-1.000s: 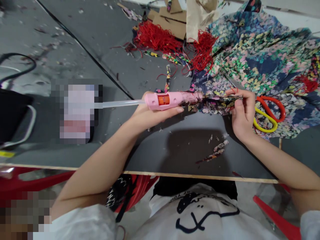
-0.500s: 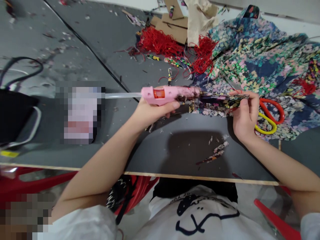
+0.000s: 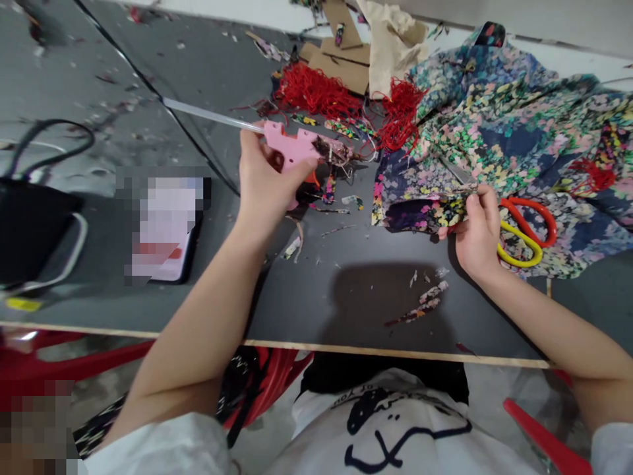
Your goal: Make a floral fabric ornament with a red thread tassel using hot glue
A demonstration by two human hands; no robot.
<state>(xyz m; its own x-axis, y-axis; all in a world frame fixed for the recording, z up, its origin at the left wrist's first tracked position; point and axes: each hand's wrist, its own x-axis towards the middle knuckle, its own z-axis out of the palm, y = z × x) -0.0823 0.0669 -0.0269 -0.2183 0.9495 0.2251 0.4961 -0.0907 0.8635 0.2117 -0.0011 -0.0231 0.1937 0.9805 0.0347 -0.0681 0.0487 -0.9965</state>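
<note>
My left hand (image 3: 270, 177) is closed around a pink hot glue gun (image 3: 297, 148), whose nozzle end is dark and grimy. A clear glue stick (image 3: 212, 113) juts out of its back. My right hand (image 3: 477, 234) pinches the edge of a floral cloth (image 3: 514, 132) that spreads over the right of the table. Left of my fingers the cloth's edge gapes, showing a dark fold. Scissors with a red and a yellow handle loop (image 3: 529, 224) lie on the cloth beside my right hand, the blade partly hidden.
Red thread (image 3: 316, 92) lies in tangled heaps behind the glue gun, near cardboard pieces (image 3: 346, 66) and cream cloth (image 3: 390, 46). A phone (image 3: 168, 224), a black bag (image 3: 37, 224) and a black cable (image 3: 143, 76) are at left. Cloth scraps (image 3: 420, 307) lie near the front edge.
My left hand has drawn the glue gun left and away from the cloth, tilting it so the glue stick end points up. My right hand still holds the cloth edge, shifted slightly left.
</note>
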